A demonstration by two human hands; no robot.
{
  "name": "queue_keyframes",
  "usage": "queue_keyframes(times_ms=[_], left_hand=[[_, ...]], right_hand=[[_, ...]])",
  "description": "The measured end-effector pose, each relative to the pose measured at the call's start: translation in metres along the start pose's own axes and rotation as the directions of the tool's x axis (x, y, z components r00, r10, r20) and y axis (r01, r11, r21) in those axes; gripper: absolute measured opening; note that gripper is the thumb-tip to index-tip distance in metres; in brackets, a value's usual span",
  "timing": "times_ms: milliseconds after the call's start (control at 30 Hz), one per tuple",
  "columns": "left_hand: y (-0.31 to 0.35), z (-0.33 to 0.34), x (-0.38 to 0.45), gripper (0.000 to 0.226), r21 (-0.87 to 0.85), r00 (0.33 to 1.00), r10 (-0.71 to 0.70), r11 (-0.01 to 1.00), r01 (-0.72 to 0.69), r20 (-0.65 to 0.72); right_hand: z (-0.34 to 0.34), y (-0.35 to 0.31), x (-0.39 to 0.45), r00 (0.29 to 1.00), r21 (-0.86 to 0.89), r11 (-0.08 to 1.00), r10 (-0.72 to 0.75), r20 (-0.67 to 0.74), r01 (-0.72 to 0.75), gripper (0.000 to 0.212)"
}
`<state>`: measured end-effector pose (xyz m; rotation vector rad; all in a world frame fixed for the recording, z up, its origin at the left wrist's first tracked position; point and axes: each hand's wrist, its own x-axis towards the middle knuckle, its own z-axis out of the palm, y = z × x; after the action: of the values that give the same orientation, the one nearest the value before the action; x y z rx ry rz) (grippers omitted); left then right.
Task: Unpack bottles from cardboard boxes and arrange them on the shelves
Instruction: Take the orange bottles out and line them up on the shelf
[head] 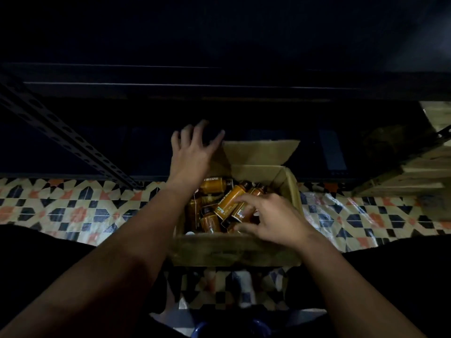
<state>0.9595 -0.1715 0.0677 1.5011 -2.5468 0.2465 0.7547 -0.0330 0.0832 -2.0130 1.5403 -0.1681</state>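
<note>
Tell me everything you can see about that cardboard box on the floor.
The cardboard box is plain brown and open-topped, standing on the patterned tiled floor in front of dark metal shelving. Its far flap is folded upward. Inside lie small orange-brown bottles with dark caps, jumbled at various angles. The right hand reaches into it over the bottles; the left hand is raised beside the far flap's corner.

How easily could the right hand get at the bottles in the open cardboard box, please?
Probably easily: the right hand is already inside the open cardboard box, fingers spread over the loose orange bottles. The flap stands back and nothing covers them.
</note>
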Motion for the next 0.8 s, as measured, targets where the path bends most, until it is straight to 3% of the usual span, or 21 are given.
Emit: queue_keyframes(times_ms=[100, 200, 300, 367, 633, 800], left_hand=[[0.009, 0.018, 0.018, 0.109, -0.033, 0.99, -0.095, 0.995, 0.099, 0.102], [0.011, 0.047, 0.015, 0.106, -0.123, 0.97, -0.08, 0.986, 0.111, 0.23], [0.008, 0.072, -0.004, 0.101, -0.175, 0.889, -0.024, 0.978, 0.116, 0.457], [0.009, 0.083, -0.014, 0.098, -0.143, 0.853, -0.013, 0.984, 0.102, 0.521], [0.014, 0.088, -0.018, 0.095, -0.07, 0.852, -0.04, 0.993, 0.09, 0.522], [0.013, 0.081, -0.028, 0.097, -0.138, 0.907, -0.005, 0.988, 0.07, 0.42]], right_hand=[[-0.001, -0.003, -0.01, 0.995, 0.021, 1.0, -0.016, 0.101, 0.014, 0.123], [0.02, -0.007, -0.018, 0.976, 0.016, 0.997, -0.071, 0.208, 0.069, 0.148], [0.052, -0.009, -0.022, 0.954, -0.067, 0.994, -0.067, 0.292, 0.091, 0.152], [0.07, -0.006, -0.021, 0.93, -0.182, 0.974, -0.063, 0.363, 0.138, 0.154], [0.091, 0.009, -0.022, 0.915, -0.193, 0.97, -0.061, 0.398, 0.149, 0.152], [0.092, 0.016, -0.017, 0.944, -0.071, 0.997, -0.003, 0.329, 0.028, 0.148]])
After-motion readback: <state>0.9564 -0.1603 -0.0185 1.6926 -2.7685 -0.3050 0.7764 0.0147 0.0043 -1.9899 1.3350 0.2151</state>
